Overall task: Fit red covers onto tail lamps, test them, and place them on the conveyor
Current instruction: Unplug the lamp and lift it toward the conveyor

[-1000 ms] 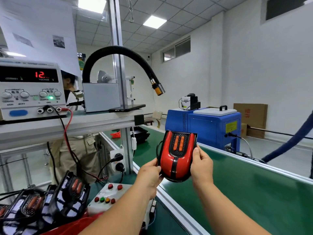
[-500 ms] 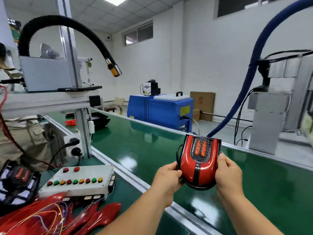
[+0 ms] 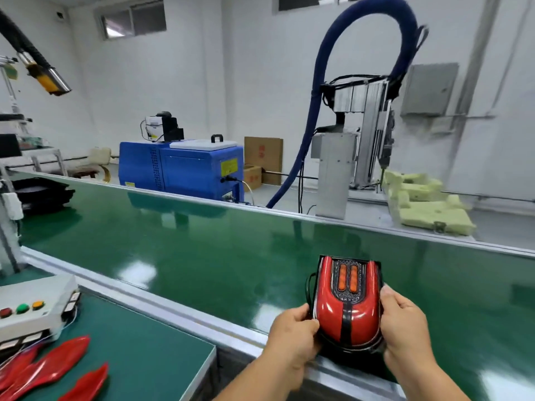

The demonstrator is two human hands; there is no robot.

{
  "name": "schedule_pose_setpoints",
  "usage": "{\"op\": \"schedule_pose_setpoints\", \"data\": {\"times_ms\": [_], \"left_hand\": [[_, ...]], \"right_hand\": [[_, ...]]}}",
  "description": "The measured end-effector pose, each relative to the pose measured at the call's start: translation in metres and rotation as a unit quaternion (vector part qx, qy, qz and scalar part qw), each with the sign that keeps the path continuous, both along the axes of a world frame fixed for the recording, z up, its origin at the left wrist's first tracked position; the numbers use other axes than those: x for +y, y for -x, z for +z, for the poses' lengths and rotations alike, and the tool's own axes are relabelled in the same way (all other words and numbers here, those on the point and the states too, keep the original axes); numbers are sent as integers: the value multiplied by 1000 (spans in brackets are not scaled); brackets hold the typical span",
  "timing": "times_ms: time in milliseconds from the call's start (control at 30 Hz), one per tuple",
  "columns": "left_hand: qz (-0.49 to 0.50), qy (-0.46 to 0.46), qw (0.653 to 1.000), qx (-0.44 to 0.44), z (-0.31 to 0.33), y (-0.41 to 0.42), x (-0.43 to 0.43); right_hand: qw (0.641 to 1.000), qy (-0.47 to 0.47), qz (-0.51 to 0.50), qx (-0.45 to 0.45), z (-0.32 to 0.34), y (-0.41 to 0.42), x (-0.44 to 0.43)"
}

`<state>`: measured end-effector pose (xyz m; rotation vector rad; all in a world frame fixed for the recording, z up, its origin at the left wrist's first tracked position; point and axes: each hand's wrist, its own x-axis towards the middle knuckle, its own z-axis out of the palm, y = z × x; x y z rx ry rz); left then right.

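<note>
Tail lamp (image 3: 346,302): rounded, shield-shaped black plastic housing under a glossy red cover (image 3: 327,311). The cover is smooth and reflective, split by a black stripe down its middle. At the lamp's 12 o'clock end is a textured black U-shaped insert with two orange oblong lenses side by side. A thin black wire (image 3: 309,287) loops out at the lamp's 9 o'clock edge.

The lamp is at 5 o'clock in the view, over the near edge of the conveyor belt (image 3: 188,256), a wide, shiny dark-green band between pale metal rails. Its lower end is above the near rail. Contact with belt or rail cannot be told.

Left hand (image 3: 292,328): fingers curled round the lamp's 8 o'clock edge, grasping it. Right hand (image 3: 405,322): thumb along the 3 o'clock rim, fingers wrapped beneath, grasping the same lamp.

Bench (image 3: 144,360) at 7 o'clock has a matte green top. Loose red covers (image 3: 52,363), glossy elongated shells, lie on it at 8 o'clock. Just beyond them is a pale grey control box (image 3: 37,293) with round red, green and yellow buttons.

Beyond the belt:
- Blue sheet-metal machine (image 3: 188,169) at 11 o'clock.
- Thick dark-blue wrapped hose (image 3: 316,111) arching at 1 o'clock.
- Brown cardboard boxes (image 3: 263,157) between the two.
- Pale yellow, rough foam blocks (image 3: 428,209) at 3 o'clock.
- Black ribbed hose (image 3: 14,34) with a yellow-banded metal nozzle at 10 o'clock.
</note>
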<state>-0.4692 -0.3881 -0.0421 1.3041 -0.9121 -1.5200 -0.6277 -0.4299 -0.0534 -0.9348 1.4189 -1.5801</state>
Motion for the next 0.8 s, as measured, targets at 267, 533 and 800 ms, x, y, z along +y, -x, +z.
{"op": "schedule_pose_setpoints", "data": {"times_ms": [267,533,800], "left_hand": [[-39,26,988,-145,-12,9,-9],[-37,7,958,-285,-4,15,-16],[-90,68,905,-411,4,20,-10]], "right_hand": [[990,-92,-66,88,-19,15,1],[956,-149,-91,237,-13,8,-3],[934,-181,-75,298,-3,15,-8]]}}
